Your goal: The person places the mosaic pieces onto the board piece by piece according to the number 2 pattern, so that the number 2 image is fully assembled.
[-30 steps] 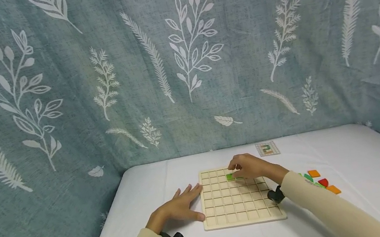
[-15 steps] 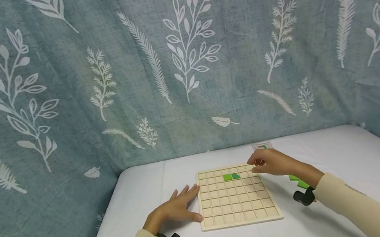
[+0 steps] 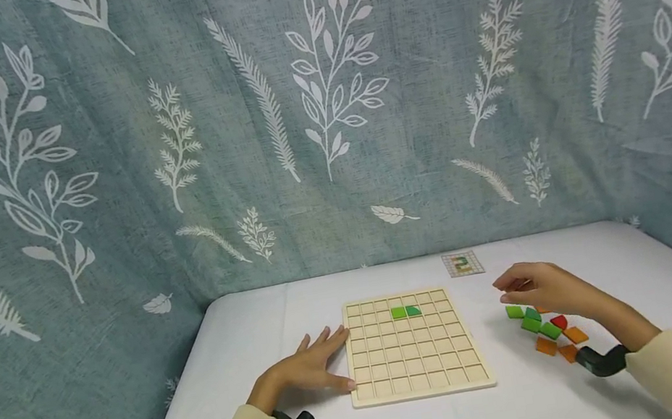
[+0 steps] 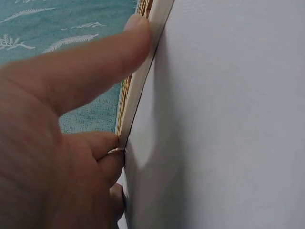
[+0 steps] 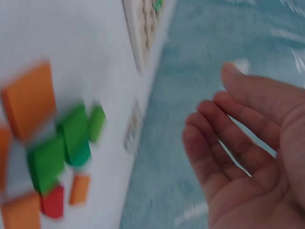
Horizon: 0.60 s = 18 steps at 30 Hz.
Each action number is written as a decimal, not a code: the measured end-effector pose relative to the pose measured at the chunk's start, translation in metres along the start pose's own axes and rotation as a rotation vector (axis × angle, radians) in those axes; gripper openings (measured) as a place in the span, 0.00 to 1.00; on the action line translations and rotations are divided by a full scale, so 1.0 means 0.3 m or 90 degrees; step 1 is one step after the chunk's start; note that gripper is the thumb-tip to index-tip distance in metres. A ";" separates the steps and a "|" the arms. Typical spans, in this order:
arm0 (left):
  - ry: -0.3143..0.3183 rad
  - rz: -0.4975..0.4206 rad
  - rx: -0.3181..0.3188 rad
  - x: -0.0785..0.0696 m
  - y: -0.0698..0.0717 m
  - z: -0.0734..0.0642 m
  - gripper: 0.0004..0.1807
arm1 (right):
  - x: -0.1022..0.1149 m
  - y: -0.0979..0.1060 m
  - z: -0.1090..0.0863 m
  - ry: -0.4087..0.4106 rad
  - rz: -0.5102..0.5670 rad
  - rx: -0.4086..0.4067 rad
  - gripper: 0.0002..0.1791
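A wooden grid board (image 3: 425, 395) lies flat on the white table. In its second row from the back sit a light green square tile (image 3: 398, 312) and, right beside it, a darker green tile with a rounded corner (image 3: 413, 310). My left hand (image 3: 302, 370) rests at the board's left edge, fingers spread; the left wrist view shows the thumb (image 4: 105, 67) against the wooden rim. Over the loose tiles at the right, my right hand (image 3: 543, 288) hovers with relaxed fingers. Nothing is between its thumb and fingertips in the right wrist view.
Several loose tiles lie right of the board: green ones (image 3: 531, 324), orange ones (image 3: 545, 346) and a red rounded one (image 3: 559, 322). A small printed pattern card (image 3: 463, 264) lies behind the board's right corner. A leaf-patterned curtain (image 3: 323, 131) hangs behind the table.
My right hand has left the darker green tile in the board and moved right, over the loose tiles. The left hand stays at the board's edge.
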State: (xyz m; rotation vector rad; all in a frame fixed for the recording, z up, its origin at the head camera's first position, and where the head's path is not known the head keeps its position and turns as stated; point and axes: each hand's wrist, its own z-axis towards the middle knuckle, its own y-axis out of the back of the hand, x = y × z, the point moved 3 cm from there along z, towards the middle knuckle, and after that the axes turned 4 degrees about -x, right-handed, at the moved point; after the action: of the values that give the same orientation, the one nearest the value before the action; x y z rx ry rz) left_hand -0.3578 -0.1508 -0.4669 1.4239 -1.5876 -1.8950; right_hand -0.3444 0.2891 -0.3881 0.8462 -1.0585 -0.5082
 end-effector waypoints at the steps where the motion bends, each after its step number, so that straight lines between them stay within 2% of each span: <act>1: 0.001 -0.001 0.001 0.000 0.001 -0.001 0.60 | -0.013 0.014 -0.006 -0.010 0.009 -0.001 0.19; 8: -0.002 -0.015 0.004 -0.004 -0.001 -0.004 0.60 | -0.102 0.084 -0.052 -0.057 0.040 -0.001 0.22; 18: 0.005 -0.033 -0.001 -0.005 0.002 -0.008 0.58 | -0.223 0.080 -0.080 -0.120 0.034 0.014 0.25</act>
State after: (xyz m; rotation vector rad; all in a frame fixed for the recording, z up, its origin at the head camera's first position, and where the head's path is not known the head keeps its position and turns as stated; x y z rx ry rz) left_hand -0.3555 -0.1513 -0.4656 1.4843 -1.5595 -1.9168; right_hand -0.3515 0.3603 -0.4108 0.7980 -1.2583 -0.5401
